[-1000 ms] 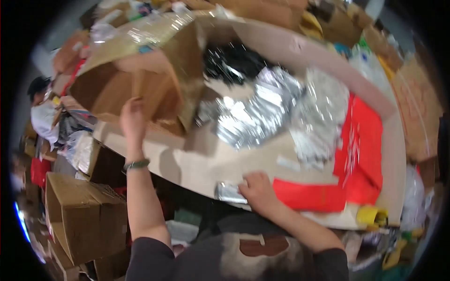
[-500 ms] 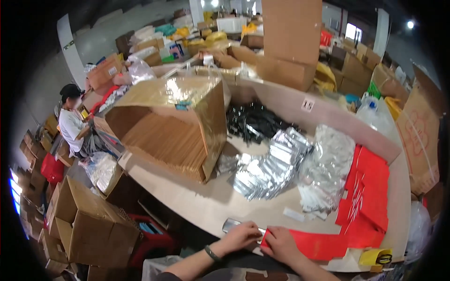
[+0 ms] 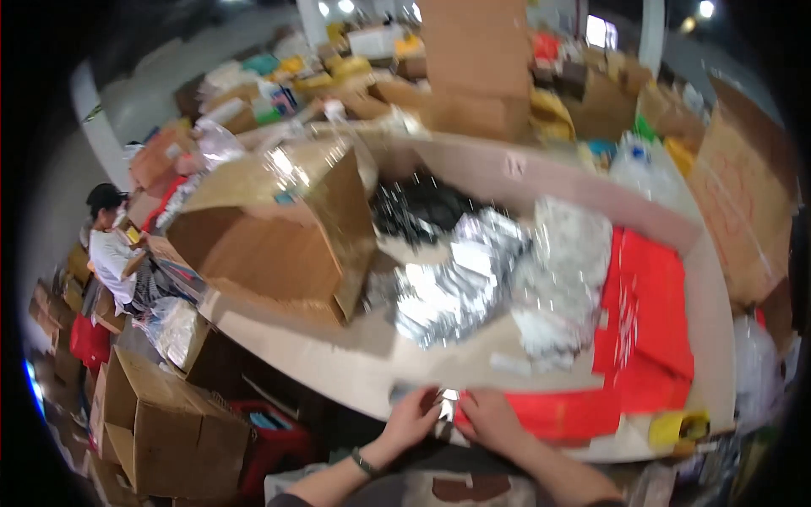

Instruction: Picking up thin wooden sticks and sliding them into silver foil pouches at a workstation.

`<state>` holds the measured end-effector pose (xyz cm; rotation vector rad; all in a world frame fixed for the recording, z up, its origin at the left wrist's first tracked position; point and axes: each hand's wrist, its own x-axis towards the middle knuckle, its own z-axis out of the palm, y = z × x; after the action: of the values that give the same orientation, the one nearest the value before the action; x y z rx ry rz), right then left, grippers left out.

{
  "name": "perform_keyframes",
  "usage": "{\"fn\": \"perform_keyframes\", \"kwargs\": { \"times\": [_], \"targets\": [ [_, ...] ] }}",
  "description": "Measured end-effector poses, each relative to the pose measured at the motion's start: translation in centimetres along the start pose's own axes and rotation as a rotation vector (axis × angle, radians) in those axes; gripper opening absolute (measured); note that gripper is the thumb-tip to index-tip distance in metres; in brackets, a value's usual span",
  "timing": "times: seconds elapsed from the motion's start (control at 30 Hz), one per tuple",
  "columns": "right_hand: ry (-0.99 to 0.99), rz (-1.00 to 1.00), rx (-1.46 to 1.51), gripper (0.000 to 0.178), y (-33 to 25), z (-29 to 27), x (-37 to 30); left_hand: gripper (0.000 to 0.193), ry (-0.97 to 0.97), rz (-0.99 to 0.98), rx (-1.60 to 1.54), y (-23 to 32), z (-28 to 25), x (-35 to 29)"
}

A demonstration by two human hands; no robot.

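At the near edge of the table, my left hand (image 3: 413, 419) and my right hand (image 3: 491, 419) are close together. Between them is a small shiny silver packet (image 3: 447, 406), gripped by the fingers of both; motion blur softens its outline. A flat dark-and-silver piece (image 3: 404, 391) shows just beyond my left fingers. Red sheets (image 3: 562, 414) reach from beside my right hand toward the right, joining a larger red stack (image 3: 655, 313). Farther in lies a spread pile of similar silver packets (image 3: 448, 296).
A tipped carton (image 3: 338, 245) full of brown cardboard pieces stands at left on the table. Black items (image 3: 427, 207) and clear plastic bags (image 3: 562, 270) lie by the low back wall. A yellow roll (image 3: 678, 428) sits front right. A person (image 3: 114, 253) works at far left.
The whole view has shifted, and the picture is blurrier. My hands have drawn together, and the silver packet shows more plainly between them.
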<state>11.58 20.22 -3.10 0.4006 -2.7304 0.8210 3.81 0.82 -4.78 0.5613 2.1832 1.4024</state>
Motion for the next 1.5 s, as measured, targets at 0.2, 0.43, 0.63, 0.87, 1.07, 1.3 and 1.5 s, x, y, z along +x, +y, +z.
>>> {"fn": "perform_keyframes", "kwargs": {
  "times": [0.2, 0.43, 0.63, 0.87, 1.07, 1.3, 1.5],
  "targets": [
    [0.039, 0.009, -0.023, 0.039, -0.2, -3.0, 0.7, 0.074, 0.149, 0.436, 0.55, 6.2, -2.4, 0.1],
    [-0.115, 0.076, -0.172, 0.032, 8.7, -11.8, -2.7, 0.035, 0.033, 0.323, 0.785, 5.4, -3.9, 2.4],
    [-0.446, 0.188, 0.036, 0.069, 3.4, -11.2, -5.1, 0.043, -0.54, 0.232, 0.059, 5.8, -0.5, -0.1],
    [-0.137, 0.192, -0.228, 0.041, 0.4, -6.8, -3.1, 0.037, -0.515, -0.058, 0.131, 6.2, 0.1, 0.4],
    [-0.26, 0.611, -0.275, 0.032, 0.1, -4.7, -1.8, 0.053, -0.035, 0.219, 0.504, 2.2, -0.8, 0.6],
    [-0.22, 0.578, 0.03, 0.023, -1.3, -2.5, 1.0, 0.065, -0.336, 0.377, 0.644, 2.4, -3.6, 0.1],
    [-0.035, 0.271, -0.244, 0.015, 4.1, -4.2, 3.2, 0.069, 0.112, 0.696, 0.433, 4.8, -12.6, 5.4]
  ]
}}
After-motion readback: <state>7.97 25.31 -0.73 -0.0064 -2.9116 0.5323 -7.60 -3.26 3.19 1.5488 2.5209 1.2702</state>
